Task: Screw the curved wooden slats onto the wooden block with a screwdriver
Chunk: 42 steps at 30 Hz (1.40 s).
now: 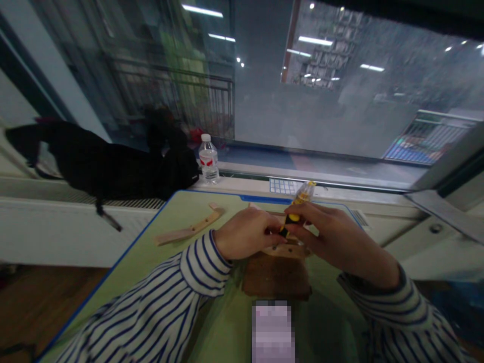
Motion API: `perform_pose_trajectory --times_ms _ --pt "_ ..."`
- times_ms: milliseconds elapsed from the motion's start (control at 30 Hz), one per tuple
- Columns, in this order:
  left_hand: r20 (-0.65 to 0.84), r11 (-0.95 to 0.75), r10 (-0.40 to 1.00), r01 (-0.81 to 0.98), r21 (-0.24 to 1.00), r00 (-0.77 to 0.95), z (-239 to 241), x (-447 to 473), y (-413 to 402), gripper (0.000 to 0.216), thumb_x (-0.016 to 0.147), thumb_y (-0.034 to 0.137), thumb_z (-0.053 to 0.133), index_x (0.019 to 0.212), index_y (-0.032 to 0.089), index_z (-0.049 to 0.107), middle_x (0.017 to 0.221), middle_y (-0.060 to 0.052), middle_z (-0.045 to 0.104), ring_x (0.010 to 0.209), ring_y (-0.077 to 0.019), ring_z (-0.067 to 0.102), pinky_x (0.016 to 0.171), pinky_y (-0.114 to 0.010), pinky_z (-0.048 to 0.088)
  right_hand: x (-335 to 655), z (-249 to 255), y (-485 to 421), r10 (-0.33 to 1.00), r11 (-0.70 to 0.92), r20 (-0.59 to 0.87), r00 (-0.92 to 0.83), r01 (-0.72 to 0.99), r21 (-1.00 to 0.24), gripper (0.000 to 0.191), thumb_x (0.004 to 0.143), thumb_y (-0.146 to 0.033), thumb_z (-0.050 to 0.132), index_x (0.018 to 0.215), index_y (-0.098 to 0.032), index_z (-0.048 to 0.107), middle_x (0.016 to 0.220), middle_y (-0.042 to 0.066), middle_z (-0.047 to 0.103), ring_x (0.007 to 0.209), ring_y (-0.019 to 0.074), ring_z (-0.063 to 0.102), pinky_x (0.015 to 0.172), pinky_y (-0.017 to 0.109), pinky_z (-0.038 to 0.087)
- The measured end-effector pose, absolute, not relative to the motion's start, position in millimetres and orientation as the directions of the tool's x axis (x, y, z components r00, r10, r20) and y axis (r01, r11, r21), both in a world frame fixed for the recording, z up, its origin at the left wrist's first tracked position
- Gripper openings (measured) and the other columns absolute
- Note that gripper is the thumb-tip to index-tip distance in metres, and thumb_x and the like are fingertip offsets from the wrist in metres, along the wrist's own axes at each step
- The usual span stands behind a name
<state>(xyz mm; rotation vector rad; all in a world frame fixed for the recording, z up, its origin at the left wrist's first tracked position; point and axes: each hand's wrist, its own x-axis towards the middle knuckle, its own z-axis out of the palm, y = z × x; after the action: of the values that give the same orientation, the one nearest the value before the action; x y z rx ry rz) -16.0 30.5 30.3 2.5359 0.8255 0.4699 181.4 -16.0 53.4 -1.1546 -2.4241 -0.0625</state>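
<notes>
My right hand (325, 233) is closed around a small tool with a yellow, black and clear handle (300, 201), which points up and away from me. My left hand (247, 233) is curled beside it, its fingertips meeting the tool's lower end. Under both hands lies a light wooden piece (286, 249) on top of a brown board (276, 277). What the left fingers pinch is hidden. A curved wooden strip (189, 231) lies on the green table (159, 267) to the left of my hands.
A water bottle (208, 159) stands on the sill behind the table, next to a black bag (113, 166). A wide window runs along the back. A pixelated patch (273, 330) sits near the front edge. Wooden floor shows at the left.
</notes>
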Motion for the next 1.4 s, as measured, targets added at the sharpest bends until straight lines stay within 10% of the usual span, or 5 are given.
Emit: perform_pose_trajectory --times_ms 1400 --pt "0.125 -0.679 0.606 0.428 0.597 0.785 30.4 -18.6 34.1 0.015 0.082 0.023 0.056 0.091 0.018 0.066 0.079 0.001 0.066 0.070 -0.0110 0.058 0.062 -0.022 0.038 180.1 51.9 -13.7 0.693 0.681 0.470 -0.547 0.710 -0.178 0.020 0.091 -0.024 0.054 0.109 -0.019 0.060 0.101 0.007 0.070 0.087 0.0186 0.066 0.075 0.031 0.052"
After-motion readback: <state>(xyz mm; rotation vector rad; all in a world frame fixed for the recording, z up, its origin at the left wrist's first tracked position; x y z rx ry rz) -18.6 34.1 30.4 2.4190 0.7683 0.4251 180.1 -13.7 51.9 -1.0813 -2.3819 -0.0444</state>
